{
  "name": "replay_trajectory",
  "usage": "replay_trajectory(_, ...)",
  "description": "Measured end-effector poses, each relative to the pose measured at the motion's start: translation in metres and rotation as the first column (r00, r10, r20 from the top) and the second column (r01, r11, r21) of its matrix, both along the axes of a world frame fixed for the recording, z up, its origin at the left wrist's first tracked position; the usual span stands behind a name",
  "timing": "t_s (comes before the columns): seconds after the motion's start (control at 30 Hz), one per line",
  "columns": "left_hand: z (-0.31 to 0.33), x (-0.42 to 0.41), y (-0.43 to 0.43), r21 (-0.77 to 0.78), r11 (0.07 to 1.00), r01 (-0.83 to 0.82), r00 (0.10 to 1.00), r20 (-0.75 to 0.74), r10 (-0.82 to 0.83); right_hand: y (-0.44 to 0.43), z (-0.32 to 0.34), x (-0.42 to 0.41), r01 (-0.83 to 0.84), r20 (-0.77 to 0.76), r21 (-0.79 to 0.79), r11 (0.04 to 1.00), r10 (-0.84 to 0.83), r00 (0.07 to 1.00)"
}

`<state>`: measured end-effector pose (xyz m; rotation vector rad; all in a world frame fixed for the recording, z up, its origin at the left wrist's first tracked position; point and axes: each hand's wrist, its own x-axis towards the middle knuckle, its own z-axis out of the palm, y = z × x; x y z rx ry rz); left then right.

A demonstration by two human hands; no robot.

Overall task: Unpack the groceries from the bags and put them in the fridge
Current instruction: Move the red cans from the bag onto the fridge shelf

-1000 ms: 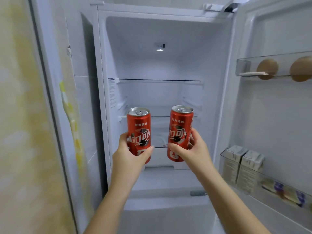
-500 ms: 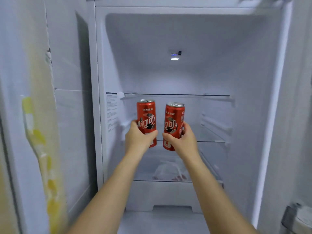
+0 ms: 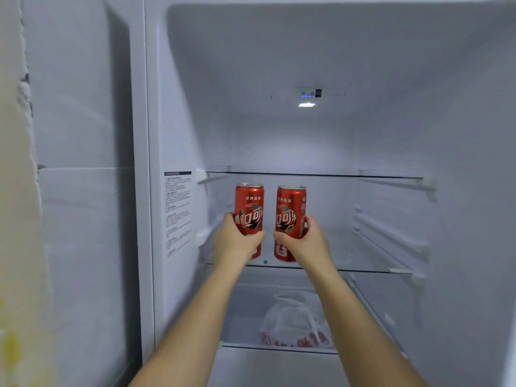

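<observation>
Two tall red cola cans stand upright side by side inside the open fridge. My left hand [image 3: 234, 241] grips the left can [image 3: 249, 208] round its lower half. My right hand [image 3: 303, 241] grips the right can [image 3: 290, 210] the same way. Both cans are under the upper glass shelf [image 3: 363, 175], with their bases at the level of the middle glass shelf [image 3: 363, 270], near its left front; whether they rest on it I cannot tell.
A knotted clear plastic bag [image 3: 296, 322] with red items lies on the lowest shelf, below the cans. The fridge's left inner wall [image 3: 178, 213] carries a printed label. A lit control panel [image 3: 308, 96] sits on the back wall. A white outer wall stands at the left.
Both hands have carried the cans further into the fridge, and the view has moved closer. The door racks on the right have dropped out of sight.
</observation>
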<state>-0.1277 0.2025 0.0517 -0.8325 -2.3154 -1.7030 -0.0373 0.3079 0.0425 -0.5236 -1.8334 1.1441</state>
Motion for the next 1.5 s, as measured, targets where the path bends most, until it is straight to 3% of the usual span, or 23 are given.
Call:
replay_trajectory(0.9,-0.009,-0.025,0.019,-0.024,0.998,0.051,0.999,0.004,-0.051,0.022,-0.002,-0.034,-0.037,0.112,0.025,0.999,0.034,0.993)
replay_trajectory(1.07,-0.012,-0.032,0.013,-0.035,0.999,0.038,0.999,0.011,-0.037,0.024,0.0,-0.026,-0.001,0.225,0.088,0.996,-0.019,0.974)
replay_trajectory(1.5,0.013,-0.089,0.08,-0.311,0.944,-0.108,0.994,-0.006,0.112,0.07,0.031,-0.095,-0.02,0.513,0.235,0.972,-0.107,0.852)
